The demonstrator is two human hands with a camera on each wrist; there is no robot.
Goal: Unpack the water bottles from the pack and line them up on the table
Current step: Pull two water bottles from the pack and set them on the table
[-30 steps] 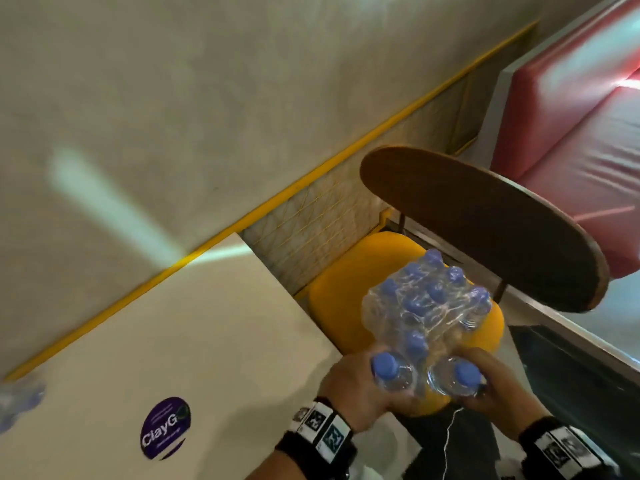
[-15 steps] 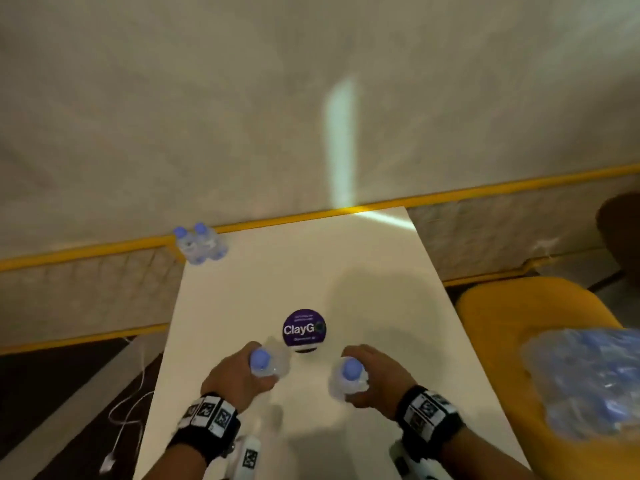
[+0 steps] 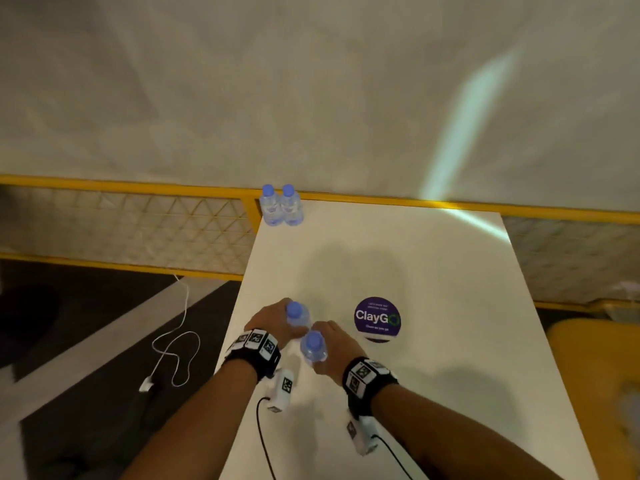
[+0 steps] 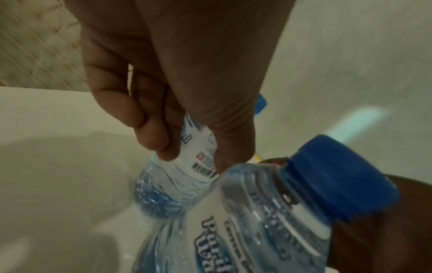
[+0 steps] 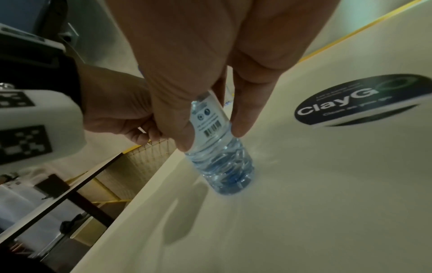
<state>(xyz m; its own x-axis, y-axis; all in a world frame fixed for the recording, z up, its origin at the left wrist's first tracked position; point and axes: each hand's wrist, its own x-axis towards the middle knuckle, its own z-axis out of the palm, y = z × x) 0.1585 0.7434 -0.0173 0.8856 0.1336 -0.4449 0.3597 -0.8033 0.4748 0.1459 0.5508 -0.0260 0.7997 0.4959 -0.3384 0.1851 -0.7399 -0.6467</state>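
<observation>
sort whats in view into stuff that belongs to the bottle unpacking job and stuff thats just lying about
Part of the job:
- bottle in the left hand, left hand
- bottle in the right hand, right hand
- two bottles standing at the far corner
- white table

Just lying about:
- ClayGo sticker
- white cable on the floor
- yellow chair

Dim, warm light; soft shadows on the table (image 3: pixel 433 271), blurred wide-angle edges.

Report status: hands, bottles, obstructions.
Left hand grips one bottle, right hand another. Two bottles stand at table's far edge. Nothing obstructing.
</observation>
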